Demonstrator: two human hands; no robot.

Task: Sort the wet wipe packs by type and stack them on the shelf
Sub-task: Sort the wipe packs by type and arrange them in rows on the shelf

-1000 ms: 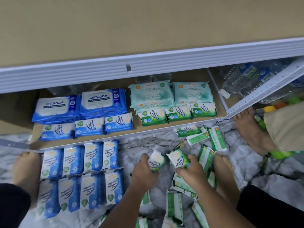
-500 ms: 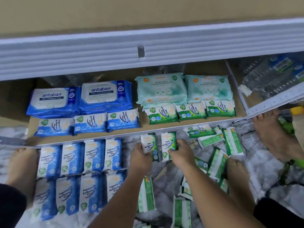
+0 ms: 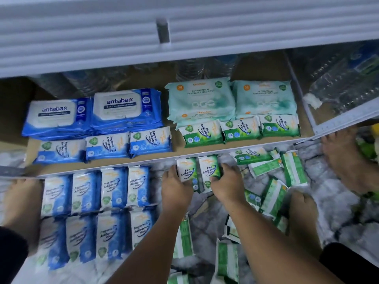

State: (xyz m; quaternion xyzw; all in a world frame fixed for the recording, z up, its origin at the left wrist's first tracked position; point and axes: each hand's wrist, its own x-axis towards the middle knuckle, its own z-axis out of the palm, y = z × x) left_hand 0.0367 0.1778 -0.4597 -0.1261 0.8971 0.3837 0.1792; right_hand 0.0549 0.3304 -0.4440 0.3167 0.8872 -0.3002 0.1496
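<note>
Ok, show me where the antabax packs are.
Head view, rear left of the shelf: the antabax packs sit behind the blue fragrance-free packs, left of the teal packs.

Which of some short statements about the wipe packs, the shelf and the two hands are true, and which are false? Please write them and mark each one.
1. The left hand and the right hand each grip one small green-and-white Pine wipes pack. True.
2. The two large blue antabax packs lie at the back right of the brown shelf board. False: back left.
3. Three green Pine packs lie in a row before the pale teal fragrance-free packs. True.
4. The small blue Fragrance Free packs on the marble floor are scattered. False: two tidy rows.
</note>
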